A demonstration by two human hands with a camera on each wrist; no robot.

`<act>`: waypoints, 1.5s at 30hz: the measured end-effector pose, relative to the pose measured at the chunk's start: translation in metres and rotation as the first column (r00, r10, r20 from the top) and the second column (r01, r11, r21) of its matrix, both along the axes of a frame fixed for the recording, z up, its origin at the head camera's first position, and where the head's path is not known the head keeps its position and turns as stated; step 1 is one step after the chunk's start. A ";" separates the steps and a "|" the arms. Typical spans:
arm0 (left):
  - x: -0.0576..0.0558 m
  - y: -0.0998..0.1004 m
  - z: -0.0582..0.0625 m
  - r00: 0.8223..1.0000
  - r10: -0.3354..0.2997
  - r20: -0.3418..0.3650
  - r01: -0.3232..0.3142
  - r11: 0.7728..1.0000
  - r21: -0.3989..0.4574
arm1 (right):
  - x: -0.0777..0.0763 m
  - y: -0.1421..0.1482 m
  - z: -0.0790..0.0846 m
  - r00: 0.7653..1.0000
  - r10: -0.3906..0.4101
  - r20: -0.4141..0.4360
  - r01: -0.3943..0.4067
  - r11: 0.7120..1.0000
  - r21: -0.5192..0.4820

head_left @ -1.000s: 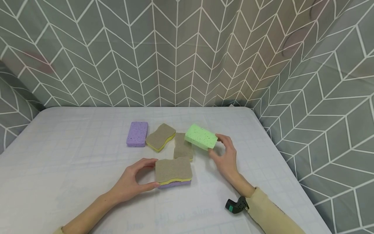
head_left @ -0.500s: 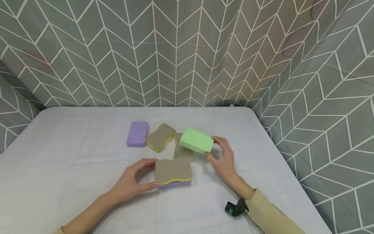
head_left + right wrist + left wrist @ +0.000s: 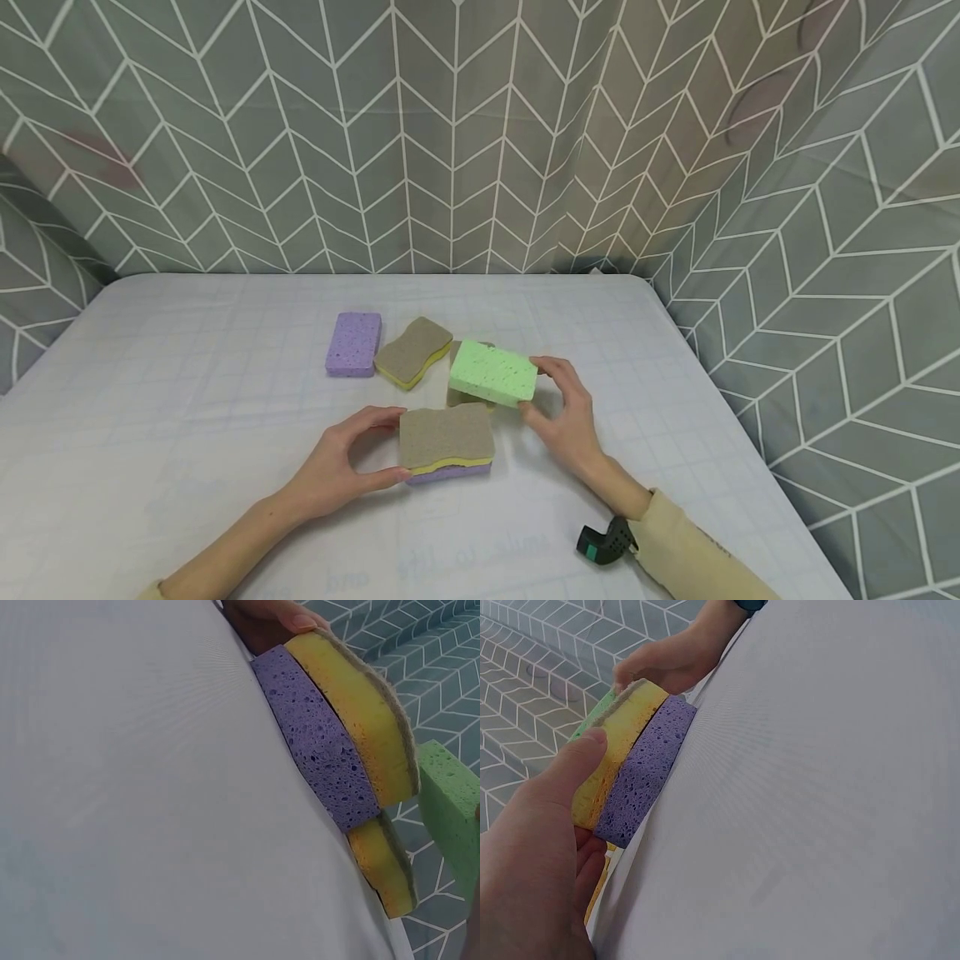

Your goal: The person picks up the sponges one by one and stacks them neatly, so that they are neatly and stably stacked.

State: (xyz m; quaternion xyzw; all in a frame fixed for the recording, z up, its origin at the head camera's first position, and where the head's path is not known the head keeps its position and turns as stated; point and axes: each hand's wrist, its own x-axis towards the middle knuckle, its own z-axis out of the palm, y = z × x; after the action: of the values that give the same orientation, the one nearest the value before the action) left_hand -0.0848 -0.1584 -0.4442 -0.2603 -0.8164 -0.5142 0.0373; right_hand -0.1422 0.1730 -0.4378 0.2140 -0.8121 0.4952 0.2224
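Near the table's lower picture border, which is cutting the near edge off, faint lettering (image 3: 476, 556) is marking the white cloth in front of the stack and is proving hard to read. A black device (image 3: 606, 542) is sitting at the sleeve (image 3: 693, 546), right of the stack. The left hand (image 3: 336, 469) is pinching the left end of the stack (image 3: 447, 446), thumb and fingers gripping opposite sides. A grey-topped yellow sponge (image 3: 447, 429) is lying over a purple sponge (image 3: 646, 774) there. Just behind and right of the stack, the right hand (image 3: 566, 417) is pinching the green sponge (image 3: 492, 372) by its right end between thumb and fingers, holding it raised; the right wrist view is cutting most of that hand off. The green sponge is hiding most of a grey-topped sponge (image 3: 458, 400) directly behind the stack. Behind and left, a skewed grey-topped sponge (image 3: 414, 352) and a loose purple sponge (image 3: 354, 344) are lying side by side. The table (image 3: 187, 392) is offering broad room left of the stack, its far edge running before a patterned curtain (image 3: 420, 150).
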 end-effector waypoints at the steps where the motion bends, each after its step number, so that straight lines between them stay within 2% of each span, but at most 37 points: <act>1: 0.000 0.000 0.000 1.000 0.000 0.001 0.000 1.000 0.000 | 0.001 -0.001 0.001 1.000 0.004 -0.003 -0.004 1.000 -0.002; 9: 0.000 0.000 0.000 1.000 -0.003 0.009 0.003 1.000 0.002 | 0.021 -0.014 0.033 0.999 0.050 -0.016 -0.050 0.999 0.000; 17: 0.000 0.000 -0.001 1.000 -0.006 0.008 0.005 1.000 0.006 | 0.005 -0.004 -0.001 0.993 0.118 0.006 -0.118 0.993 0.008; 27: 0.000 0.000 0.000 1.000 -0.004 0.012 0.004 1.000 -0.001 | 0.007 -0.006 -0.002 0.983 0.182 -0.039 -0.182 0.983 0.003; 45: -0.001 -0.001 -0.001 1.000 0.003 0.007 -0.003 1.000 -0.006 | 0.011 -0.012 -0.005 0.951 0.300 -0.069 -0.298 0.954 0.044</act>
State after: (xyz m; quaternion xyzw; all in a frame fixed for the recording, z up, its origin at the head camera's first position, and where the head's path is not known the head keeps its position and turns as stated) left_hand -0.0857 -0.1590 -0.4448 -0.2575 -0.8184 -0.5126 0.0346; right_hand -0.1313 0.1612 -0.4424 0.3565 -0.7696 0.5013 0.1715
